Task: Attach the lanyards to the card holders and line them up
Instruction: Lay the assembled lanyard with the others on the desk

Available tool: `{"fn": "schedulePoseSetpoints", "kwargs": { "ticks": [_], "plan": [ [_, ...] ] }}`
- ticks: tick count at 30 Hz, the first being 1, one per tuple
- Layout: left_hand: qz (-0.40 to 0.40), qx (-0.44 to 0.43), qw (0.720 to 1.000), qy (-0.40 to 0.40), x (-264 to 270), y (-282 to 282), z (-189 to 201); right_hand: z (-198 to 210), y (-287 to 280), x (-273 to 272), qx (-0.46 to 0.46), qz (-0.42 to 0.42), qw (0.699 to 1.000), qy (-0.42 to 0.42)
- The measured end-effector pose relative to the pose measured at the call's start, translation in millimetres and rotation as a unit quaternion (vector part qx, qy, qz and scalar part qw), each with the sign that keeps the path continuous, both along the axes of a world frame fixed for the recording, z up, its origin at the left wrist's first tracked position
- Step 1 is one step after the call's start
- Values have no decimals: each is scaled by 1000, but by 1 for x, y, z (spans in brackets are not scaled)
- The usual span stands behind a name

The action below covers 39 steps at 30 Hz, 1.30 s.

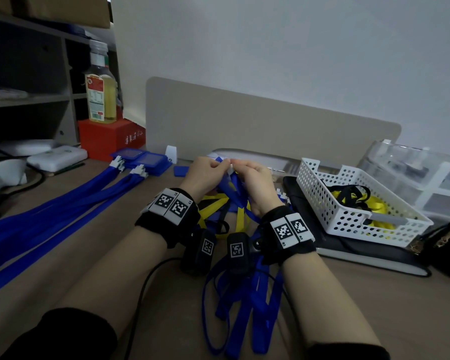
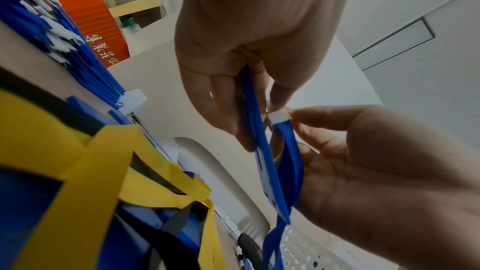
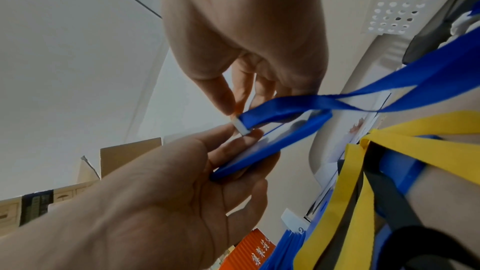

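My left hand (image 1: 205, 172) holds a blue card holder (image 2: 262, 151) edge-on between thumb and fingers. My right hand (image 1: 255, 178) pinches the white clip (image 2: 278, 117) of a blue lanyard (image 3: 389, 87) right at the holder's top edge. In the right wrist view the right hand (image 3: 241, 106) has thumb and fingers on the clip (image 3: 240, 126), just above the holder (image 3: 272, 145) in the left hand (image 3: 244, 151). Whether the clip is latched is hidden. Lanyards with blue holders (image 1: 140, 162) attached lie side by side at the left.
Loose blue lanyards (image 1: 244, 294) pile under my wrists, with yellow ones (image 1: 216, 203) under the hands. A white perforated basket (image 1: 309, 183) with yellow lanyards stands at the right, a black bag (image 1: 447, 245) beyond it. An oil bottle (image 1: 100, 87) on a red box (image 1: 107, 136) stands back left.
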State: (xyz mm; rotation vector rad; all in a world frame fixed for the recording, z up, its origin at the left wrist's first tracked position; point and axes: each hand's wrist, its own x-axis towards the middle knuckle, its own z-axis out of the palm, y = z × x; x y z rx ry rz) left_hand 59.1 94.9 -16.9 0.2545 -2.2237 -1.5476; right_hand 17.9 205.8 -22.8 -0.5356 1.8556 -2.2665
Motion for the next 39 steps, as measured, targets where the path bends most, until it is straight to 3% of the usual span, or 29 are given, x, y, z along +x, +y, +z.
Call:
{"fn": "schedulePoseSetpoints", "kwargs": {
  "ticks": [8, 17, 23, 31, 39],
  "plan": [
    [-27, -13, 999, 10, -1, 1, 0, 0, 3, -3, 2, -9, 1000, -10],
    [-26, -41, 998, 34, -2, -5, -1, -1, 9, -3, 91, 3, 989, 118],
    [-32, -139, 989, 44, 1, -3, 3, 2, 11, -1, 95, -8, 990, 99],
    [-96, -314, 944, -3, 7, -5, 8, 10, 21, 1, 95, 23, 992, 78],
    [-92, -328, 940, -10, 8, -9, 8, 10, 23, -3, 125, 25, 990, 59]
  ]
}}
